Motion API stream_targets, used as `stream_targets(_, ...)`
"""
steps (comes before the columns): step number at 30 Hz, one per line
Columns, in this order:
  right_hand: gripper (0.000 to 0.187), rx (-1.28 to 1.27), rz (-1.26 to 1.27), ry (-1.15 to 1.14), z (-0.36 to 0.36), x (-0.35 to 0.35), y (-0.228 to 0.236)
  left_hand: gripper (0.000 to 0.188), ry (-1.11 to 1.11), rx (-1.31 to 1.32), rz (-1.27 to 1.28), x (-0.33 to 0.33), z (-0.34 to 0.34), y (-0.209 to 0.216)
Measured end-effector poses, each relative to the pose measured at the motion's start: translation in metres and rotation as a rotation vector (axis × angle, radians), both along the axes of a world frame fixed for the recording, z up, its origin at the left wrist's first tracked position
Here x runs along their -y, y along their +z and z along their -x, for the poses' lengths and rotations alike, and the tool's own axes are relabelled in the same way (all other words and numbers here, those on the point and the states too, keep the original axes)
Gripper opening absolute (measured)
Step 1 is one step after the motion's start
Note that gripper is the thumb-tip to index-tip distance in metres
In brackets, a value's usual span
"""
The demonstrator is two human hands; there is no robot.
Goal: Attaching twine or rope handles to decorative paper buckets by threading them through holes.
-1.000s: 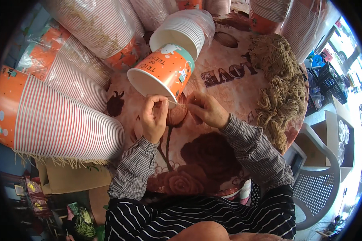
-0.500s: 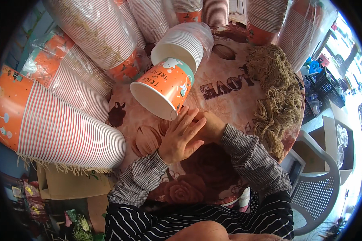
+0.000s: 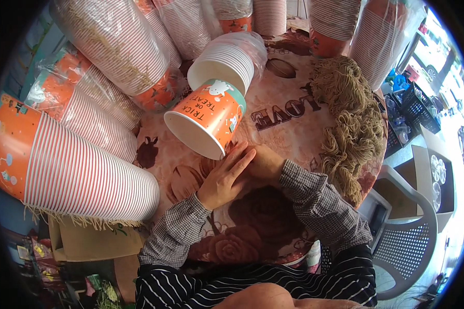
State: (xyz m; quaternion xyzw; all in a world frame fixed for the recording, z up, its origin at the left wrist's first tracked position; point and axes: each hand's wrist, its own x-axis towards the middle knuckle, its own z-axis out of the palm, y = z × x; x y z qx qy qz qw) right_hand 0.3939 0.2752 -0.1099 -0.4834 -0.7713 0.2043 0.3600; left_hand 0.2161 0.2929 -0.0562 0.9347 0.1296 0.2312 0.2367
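Observation:
An orange paper cup [image 3: 207, 109] with a green band and cartoon print lies on its side, its mouth toward me. Behind it, a stack of nested white cups [image 3: 227, 67] lies partly inside clear plastic. Just below the orange cup's rim, my left hand [image 3: 220, 181] has its fingers stretched out together, its fingertips close to the rim. My right hand [image 3: 266, 162] is curled against the left fingers, and its fingertips are hidden behind them. Whatever it may hold does not show. A bundle of tan cord [image 3: 351, 129] lies to the right on the flowered tablecloth [image 3: 288, 141].
Long stacks of cups [image 3: 93, 170] fill the left side and the back, several in clear plastic. A grey plastic chair [image 3: 404, 237] stands at the right, near an open carton [image 3: 423, 180] and black crates [image 3: 420, 108]. A cardboard box [image 3: 95, 242] sits at lower left.
My left hand has shifted slightly, its fingers now closer together, and its thumb no longer stands out apart. The right hand stays curled beside it. The view has shifted a little.

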Motion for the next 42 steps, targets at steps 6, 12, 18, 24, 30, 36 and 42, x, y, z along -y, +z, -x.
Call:
stream_targets(6, 0.028, -0.097, 0.070, 0.013, -0.002, -0.001, 0.001, 0.085, 0.019, -0.013, -0.001, 0.002, 0.001, 0.003)
stream_targets(12, 0.029, -0.060, 0.036, -0.004, -0.003, -0.003, -0.008, 0.084, 0.001, -0.010, 0.020, 0.002, 0.000, 0.002)
stream_targets(18, 0.029, -0.022, 0.017, 0.020, -0.001, -0.003, -0.007, 0.084, 0.012, -0.011, 0.008, 0.002, 0.002, 0.003)
stream_targets(24, 0.029, 0.004, -0.013, 0.033, -0.004, -0.005, -0.013, 0.083, 0.011, -0.009, 0.006, 0.003, 0.001, 0.004)
stream_targets(30, 0.029, -0.035, 0.092, 0.014, -0.002, 0.000, 0.004, 0.082, 0.011, -0.010, 0.016, 0.003, 0.002, 0.004)
stream_targets(36, 0.028, -0.008, 0.033, 0.043, -0.004, 0.000, 0.000, 0.084, 0.001, -0.016, 0.002, 0.003, 0.000, 0.003)
stream_targets(42, 0.027, -0.062, 0.166, 0.013, -0.001, 0.003, 0.015, 0.085, 0.011, -0.036, -0.004, 0.001, 0.004, 0.005)
